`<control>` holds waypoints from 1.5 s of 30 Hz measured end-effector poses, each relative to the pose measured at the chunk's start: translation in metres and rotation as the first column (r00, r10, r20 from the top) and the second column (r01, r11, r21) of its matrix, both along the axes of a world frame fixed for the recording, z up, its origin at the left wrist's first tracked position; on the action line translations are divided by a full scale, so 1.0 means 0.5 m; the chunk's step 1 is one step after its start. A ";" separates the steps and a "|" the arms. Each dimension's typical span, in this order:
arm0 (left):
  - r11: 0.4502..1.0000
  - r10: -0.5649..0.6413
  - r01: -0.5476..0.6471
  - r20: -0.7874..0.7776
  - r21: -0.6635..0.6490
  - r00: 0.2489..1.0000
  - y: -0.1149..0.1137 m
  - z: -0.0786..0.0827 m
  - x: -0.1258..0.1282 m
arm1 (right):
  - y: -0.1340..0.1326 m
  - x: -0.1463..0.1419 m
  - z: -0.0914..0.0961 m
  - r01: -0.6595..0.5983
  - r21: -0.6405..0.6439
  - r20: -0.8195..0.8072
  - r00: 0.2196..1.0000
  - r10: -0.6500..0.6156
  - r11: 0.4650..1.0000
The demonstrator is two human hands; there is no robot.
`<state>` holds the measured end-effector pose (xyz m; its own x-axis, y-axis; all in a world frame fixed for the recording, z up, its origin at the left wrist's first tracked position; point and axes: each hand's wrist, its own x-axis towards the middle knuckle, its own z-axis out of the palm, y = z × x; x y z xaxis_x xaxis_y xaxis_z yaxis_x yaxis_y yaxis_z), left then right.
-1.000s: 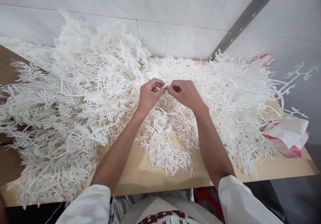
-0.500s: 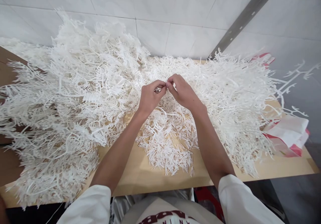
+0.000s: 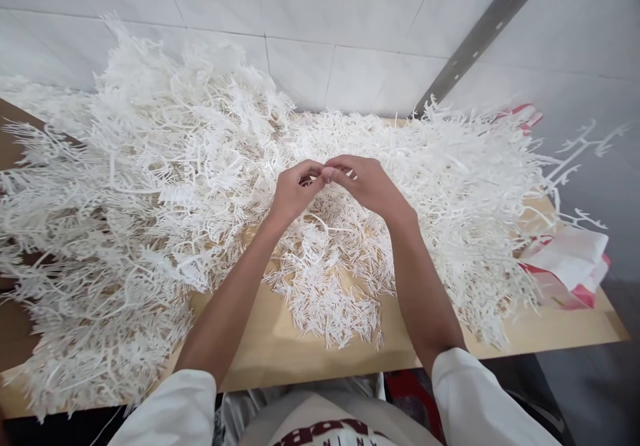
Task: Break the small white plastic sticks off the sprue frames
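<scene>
My left hand (image 3: 293, 191) and my right hand (image 3: 367, 183) meet fingertip to fingertip above the middle of the table. Both are pinched shut on a small white plastic piece (image 3: 320, 174) that I can barely see between the fingers. Under and around them lies a big heap of white branch-shaped plastic sprigs (image 3: 150, 186). A lower layer of short white sprigs (image 3: 330, 293) lies just in front of my wrists. More white sprigs (image 3: 470, 186) spread out to the right.
The tan table (image 3: 280, 346) shows bare wood along its front edge. A white and red bag (image 3: 570, 266) lies at the right end. White tiled walls and a grey metal rail (image 3: 480, 33) stand behind. My white sleeves are at the bottom.
My hands stayed together at the same spot. The right fingers have turned and flattened over the left fingertips. The view has shifted slightly.
</scene>
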<state>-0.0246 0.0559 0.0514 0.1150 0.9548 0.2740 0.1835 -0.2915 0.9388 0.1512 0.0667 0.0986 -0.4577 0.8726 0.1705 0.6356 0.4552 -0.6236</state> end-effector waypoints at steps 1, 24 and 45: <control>1.000 0.006 -0.006 -0.015 0.019 1.000 -0.002 0.001 0.001 | 0.000 -0.002 -0.001 -0.014 -0.022 0.017 1.000 0.014 1.000; 0.991 0.131 -0.120 -0.351 0.053 0.927 -0.012 0.020 0.001 | -0.008 0.004 0.013 -0.052 0.079 0.144 0.989 0.040 0.996; 0.955 -0.044 0.112 0.241 -0.273 0.970 0.015 -0.013 -0.006 | 0.004 0.004 0.000 -0.135 -0.106 -0.003 0.991 0.135 0.985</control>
<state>-0.0276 0.0633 0.0451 0.1583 0.9871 0.0218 -0.0591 -0.0126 0.9982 0.1532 0.0685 0.0987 -0.5729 0.8159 0.0781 0.5758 0.4684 -0.6701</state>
